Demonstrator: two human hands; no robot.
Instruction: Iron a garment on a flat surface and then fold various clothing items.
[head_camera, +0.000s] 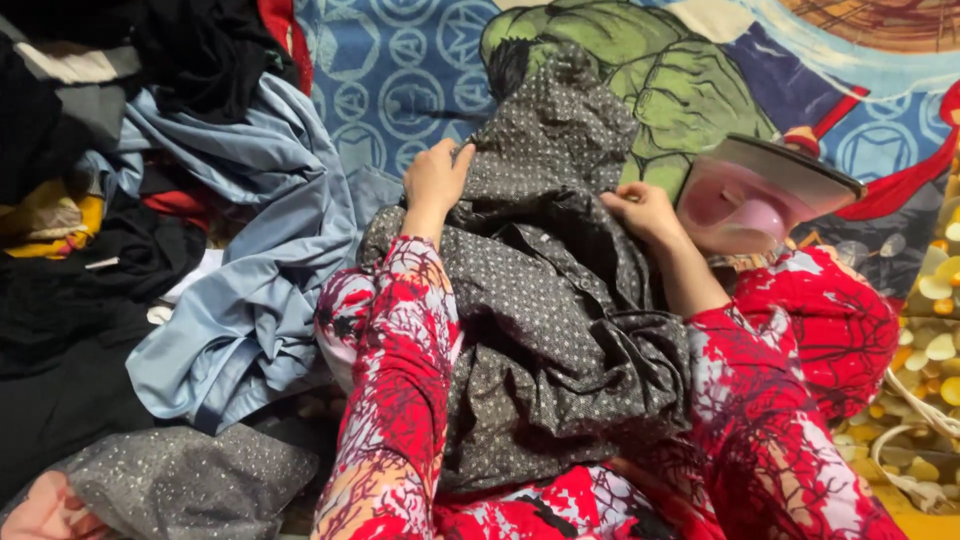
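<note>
1. Grey, white-dotted cloth makes up the garment (540, 300) that both hands work on; it lies crumpled between the two red-patterned sleeves and runs on past the fingertips onto the printed sheet.
2. Curled into the fabric, the left hand (435, 180) has its fingers (455, 160) bent and pinched on a fold of the dotted garment at its upper left edge; the thumb side presses against the cloth.
3. On the other side, the right hand (645, 212) lies on the garment's right edge with its fingers (618, 200) drawn close together, gripping the cloth; just how much is caught under them cannot be told.
4. Just right of the right hand's knuckles stands a pink iron (750, 200), tipped up on its heel, its soleplate facing up and away; it looks close to the wrist, though contact cannot be told.
5. Beyond both sets of fingertips spreads a blue sheet (400, 70) printed with round emblems and a green cartoon figure.
6. Left of the left hand's fingers, a light blue shirt (250, 290) lies rumpled, near the dotted garment's left edge.
7. Farther left of that, well apart from the fingers, dark clothes (70, 310) are heaped.
8. Below the left sleeve, a speckled grey cloth (190, 480) lies bunched.
9. Right of the right sleeve, a white cord (915, 410) loops over a yellow-patterned cover.
</note>
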